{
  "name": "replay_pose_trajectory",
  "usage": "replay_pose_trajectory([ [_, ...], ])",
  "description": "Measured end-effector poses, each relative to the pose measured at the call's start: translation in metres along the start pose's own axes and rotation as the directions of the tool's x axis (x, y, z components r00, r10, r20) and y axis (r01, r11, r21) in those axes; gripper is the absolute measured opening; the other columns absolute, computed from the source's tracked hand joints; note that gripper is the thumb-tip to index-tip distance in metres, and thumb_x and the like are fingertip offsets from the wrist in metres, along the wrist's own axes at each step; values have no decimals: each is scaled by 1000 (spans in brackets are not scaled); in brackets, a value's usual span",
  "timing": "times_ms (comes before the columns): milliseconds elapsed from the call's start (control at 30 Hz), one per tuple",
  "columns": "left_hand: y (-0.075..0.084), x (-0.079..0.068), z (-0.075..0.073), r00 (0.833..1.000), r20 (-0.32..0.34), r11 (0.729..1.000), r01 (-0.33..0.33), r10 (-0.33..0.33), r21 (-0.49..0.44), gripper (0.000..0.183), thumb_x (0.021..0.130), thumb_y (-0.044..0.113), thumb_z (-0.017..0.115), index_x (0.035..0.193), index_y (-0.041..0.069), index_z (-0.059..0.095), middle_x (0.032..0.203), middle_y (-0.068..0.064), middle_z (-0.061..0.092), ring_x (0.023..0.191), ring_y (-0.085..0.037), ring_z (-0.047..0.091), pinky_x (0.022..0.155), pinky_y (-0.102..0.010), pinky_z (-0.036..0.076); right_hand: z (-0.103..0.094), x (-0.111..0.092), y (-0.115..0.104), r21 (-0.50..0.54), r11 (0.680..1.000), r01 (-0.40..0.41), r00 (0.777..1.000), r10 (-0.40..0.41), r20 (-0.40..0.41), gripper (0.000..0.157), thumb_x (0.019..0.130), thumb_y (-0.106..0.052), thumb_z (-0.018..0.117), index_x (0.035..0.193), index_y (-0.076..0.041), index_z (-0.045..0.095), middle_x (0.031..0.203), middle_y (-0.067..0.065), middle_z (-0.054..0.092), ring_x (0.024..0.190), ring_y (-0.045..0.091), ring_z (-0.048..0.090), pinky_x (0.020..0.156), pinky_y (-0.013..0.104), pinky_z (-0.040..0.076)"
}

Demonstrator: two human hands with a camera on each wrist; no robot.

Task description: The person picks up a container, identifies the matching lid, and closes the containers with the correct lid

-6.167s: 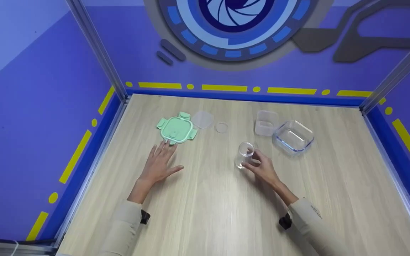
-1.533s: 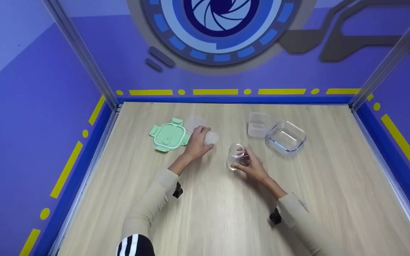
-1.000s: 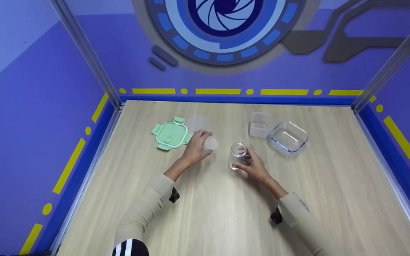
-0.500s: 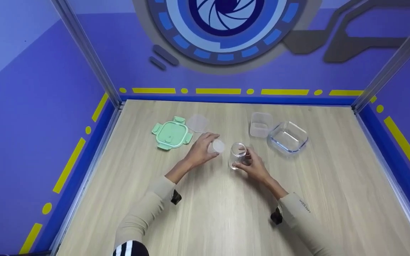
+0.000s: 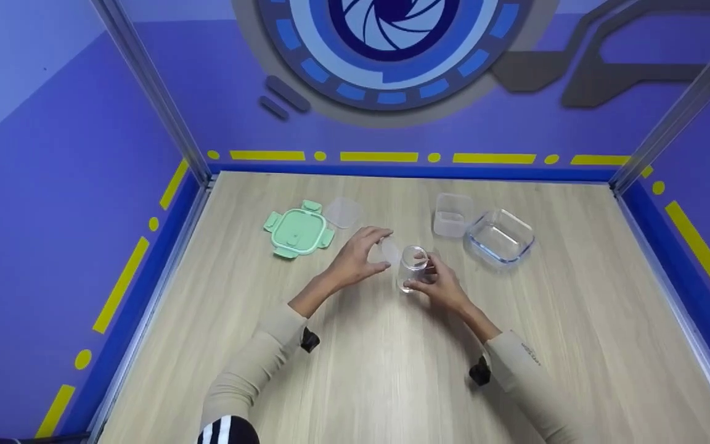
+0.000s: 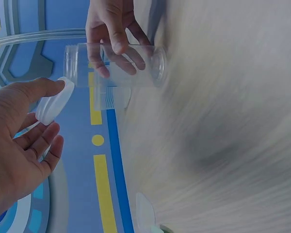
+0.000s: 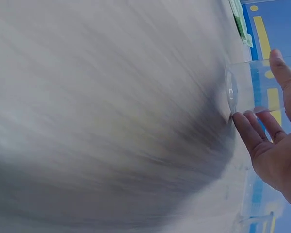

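Observation:
In the head view my left hand pinches a small round translucent lid between thumb and fingers. The left wrist view shows this lid tilted, close beside the threaded mouth of a clear jar. That jar stands upright on the table, and my right hand grips its right side. Seen from the right wrist, the thumb and fingers of the right hand lie around the jar's lower part, near its base.
A green lid with clips lies at the back left, beside a flat translucent lid. At the back right stand a translucent plastic container and a square glass container. Blue panels border the wooden table.
My left hand has picked the small round lid up from the table, carried it right towards the jar's mouth and tilted it. The right hand and jar have stayed in place.

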State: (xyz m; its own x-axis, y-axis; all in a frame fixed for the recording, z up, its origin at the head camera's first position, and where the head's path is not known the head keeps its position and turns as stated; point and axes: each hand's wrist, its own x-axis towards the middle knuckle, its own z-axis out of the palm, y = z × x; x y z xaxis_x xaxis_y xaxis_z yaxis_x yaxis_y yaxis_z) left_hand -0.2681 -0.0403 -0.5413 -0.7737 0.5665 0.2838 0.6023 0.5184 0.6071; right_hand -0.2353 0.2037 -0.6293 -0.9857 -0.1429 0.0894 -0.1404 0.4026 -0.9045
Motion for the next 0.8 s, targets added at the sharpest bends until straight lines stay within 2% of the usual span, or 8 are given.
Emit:
replay_pose_trajectory([
  [267, 4, 4, 0, 999, -35, 994, -16, 12, -113, 57, 88, 16, 80, 140, 5, 58, 135, -13, 64, 118, -28, 62, 94, -42, 57, 3, 0, -3, 23, 999, 29, 1000, -29, -3, 63, 77, -9, 89, 130, -2, 58, 118, 19, 70, 113, 37, 66, 102, 55, 53],
  [533, 6, 6, 2, 998, -49, 971, -43, 32, -233, 54, 89, 10, 79, 137, 0, 57, 132, -21, 63, 126, -30, 62, 102, -38, 56, 11, 2, -5, 20, 999, 36, 999, -36, 1, 61, 78, -7, 88, 130, 1, 58, 116, 18, 70, 109, 33, 66, 99, 52, 54],
  [700, 6, 7, 7, 997, -59, 967, -56, 43, -247, 50, 89, 11, 78, 133, -2, 60, 130, -19, 63, 125, -28, 61, 105, -39, 54, 13, 2, -4, 36, 999, 39, 999, -39, -12, 60, 77, -4, 87, 130, 1, 58, 115, 19, 70, 110, 36, 66, 99, 55, 54],
  [800, 7, 8, 12, 996, -66, 968, -67, 52, -241, 48, 89, 12, 78, 132, -2, 62, 130, -17, 62, 123, -29, 61, 103, -43, 55, 12, 1, -5, 43, 998, 39, 999, -39, -1, 60, 78, -7, 88, 129, -2, 58, 116, 18, 70, 110, 35, 67, 99, 55, 55],
])
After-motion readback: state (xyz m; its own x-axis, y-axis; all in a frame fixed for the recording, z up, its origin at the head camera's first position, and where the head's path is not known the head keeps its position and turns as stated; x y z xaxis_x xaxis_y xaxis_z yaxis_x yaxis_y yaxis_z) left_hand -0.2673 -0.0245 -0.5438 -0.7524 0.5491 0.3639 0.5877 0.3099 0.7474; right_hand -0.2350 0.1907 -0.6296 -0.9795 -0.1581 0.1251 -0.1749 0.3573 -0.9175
